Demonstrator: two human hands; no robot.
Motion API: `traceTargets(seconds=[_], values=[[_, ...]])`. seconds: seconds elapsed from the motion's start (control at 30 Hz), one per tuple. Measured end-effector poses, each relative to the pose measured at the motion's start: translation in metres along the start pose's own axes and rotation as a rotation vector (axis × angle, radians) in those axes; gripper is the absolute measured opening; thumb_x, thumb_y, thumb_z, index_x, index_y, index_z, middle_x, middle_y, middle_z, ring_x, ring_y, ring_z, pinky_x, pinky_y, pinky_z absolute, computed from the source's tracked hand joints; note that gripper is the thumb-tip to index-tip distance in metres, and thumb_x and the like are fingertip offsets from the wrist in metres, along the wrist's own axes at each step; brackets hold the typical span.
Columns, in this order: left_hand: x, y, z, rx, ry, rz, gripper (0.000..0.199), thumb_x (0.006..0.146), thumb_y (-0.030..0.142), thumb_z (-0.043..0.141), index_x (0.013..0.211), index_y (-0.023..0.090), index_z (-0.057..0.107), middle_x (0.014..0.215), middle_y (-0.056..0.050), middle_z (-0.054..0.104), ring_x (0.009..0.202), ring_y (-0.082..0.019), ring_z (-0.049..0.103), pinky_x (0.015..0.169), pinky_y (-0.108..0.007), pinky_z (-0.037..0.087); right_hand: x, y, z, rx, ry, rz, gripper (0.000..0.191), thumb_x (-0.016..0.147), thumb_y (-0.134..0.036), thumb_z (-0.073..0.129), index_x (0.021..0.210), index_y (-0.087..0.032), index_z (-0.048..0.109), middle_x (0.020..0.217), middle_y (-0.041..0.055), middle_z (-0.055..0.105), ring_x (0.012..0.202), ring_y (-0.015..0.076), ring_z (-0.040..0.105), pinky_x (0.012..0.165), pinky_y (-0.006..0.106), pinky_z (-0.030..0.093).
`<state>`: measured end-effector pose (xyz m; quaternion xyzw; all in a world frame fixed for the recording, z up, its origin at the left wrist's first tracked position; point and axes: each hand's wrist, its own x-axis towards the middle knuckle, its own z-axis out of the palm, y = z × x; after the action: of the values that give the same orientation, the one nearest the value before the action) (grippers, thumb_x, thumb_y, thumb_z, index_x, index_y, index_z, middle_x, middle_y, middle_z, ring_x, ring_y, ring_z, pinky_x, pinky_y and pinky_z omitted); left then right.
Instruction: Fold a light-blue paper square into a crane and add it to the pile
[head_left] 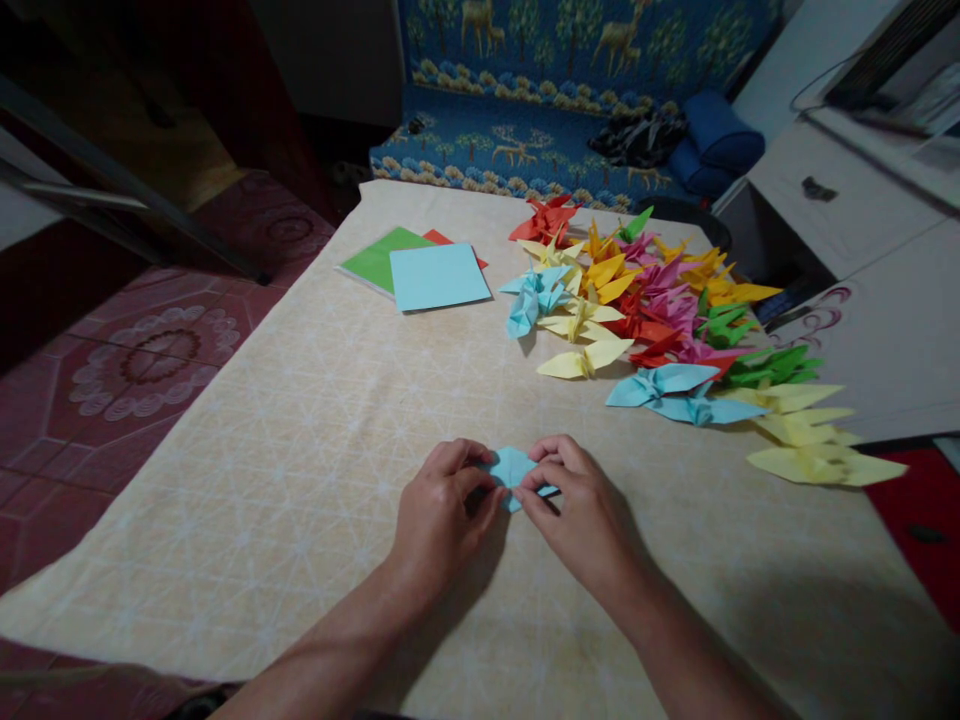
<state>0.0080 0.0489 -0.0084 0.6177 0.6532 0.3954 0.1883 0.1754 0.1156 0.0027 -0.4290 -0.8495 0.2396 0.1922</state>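
Observation:
Between my two hands is a small piece of light blue origami paper [512, 467], partly folded, just above or on the tablecloth. My left hand [448, 500] pinches its left side between thumb and fingers. On the opposite side, my right hand [576, 500] grips the right edge, thumb tip close to the left thumb. Fingers cover both ends of the paper, so its full shape is hidden. Beyond the hands, a flat light blue square sheet [440, 277] lies partly over a green sheet [375, 258] and a red sheet [439, 237].
Many folded paper cranes in several colours, such as a yellow crane [585, 358] and a blue crane [661, 383], crowd the table's right side. The patterned tablecloth [300, 430] covers the table. A blue sofa [480, 130] stands behind, a white cabinet [840, 240] at right.

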Motion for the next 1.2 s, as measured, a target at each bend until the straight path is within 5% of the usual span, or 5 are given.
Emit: traceTargets(seconds=[0.27,0.6,0.8,0.97,1.2], values=[[-0.001,-0.001,0.001,-0.001,0.009,0.000,0.006,0.079,0.016,0.067,0.073,0.019,0.069,0.095,-0.008,0.066,0.089,-0.023,0.062,0.074,-0.040,0.055,-0.005,0.011,-0.005,0.012,-0.027,-0.090,0.014,0.081,-0.016,0.070,0.084,-0.024,0.059,0.116,0.0058,0.057,0.106,0.0246,0.058,0.089,0.041,0.051],[0.002,0.001,0.000,-0.103,0.005,-0.107,0.010,0.075,0.012,0.067,0.068,0.019,0.064,0.096,-0.007,0.065,0.090,-0.022,0.062,0.076,-0.039,0.053,0.005,0.006,-0.009,0.122,-0.005,0.075,0.019,0.073,-0.009,0.067,0.077,-0.024,0.056,0.103,0.0031,0.060,0.094,0.0197,0.062,0.074,0.031,0.054],[0.005,-0.006,-0.004,-0.159,-0.033,-0.030,0.018,0.074,0.006,0.065,0.086,0.019,0.063,0.095,-0.007,0.066,0.090,-0.021,0.062,0.077,-0.037,0.053,0.018,0.006,-0.010,0.094,-0.061,0.085,0.031,0.074,-0.009,0.069,0.099,-0.026,0.061,0.098,0.0008,0.064,0.084,0.0167,0.063,0.070,0.028,0.053],[0.011,-0.012,-0.014,-0.079,-0.070,0.106,0.029,0.077,0.008,0.065,0.102,0.020,0.067,0.101,-0.009,0.067,0.094,-0.022,0.062,0.079,-0.036,0.053,0.025,-0.003,-0.006,-0.001,-0.043,0.037,0.017,0.078,-0.015,0.071,0.089,-0.026,0.067,0.092,0.0016,0.065,0.088,0.0184,0.065,0.073,0.030,0.052],[0.041,-0.016,-0.027,0.057,-0.189,0.013,0.014,0.078,0.018,0.068,0.091,0.020,0.074,0.082,-0.004,0.069,0.067,-0.015,0.062,0.056,-0.025,0.045,0.034,-0.002,-0.005,0.034,-0.029,0.064,0.021,0.073,-0.009,0.073,0.084,-0.026,0.068,0.087,0.0005,0.067,0.078,0.0173,0.063,0.067,0.029,0.051]])
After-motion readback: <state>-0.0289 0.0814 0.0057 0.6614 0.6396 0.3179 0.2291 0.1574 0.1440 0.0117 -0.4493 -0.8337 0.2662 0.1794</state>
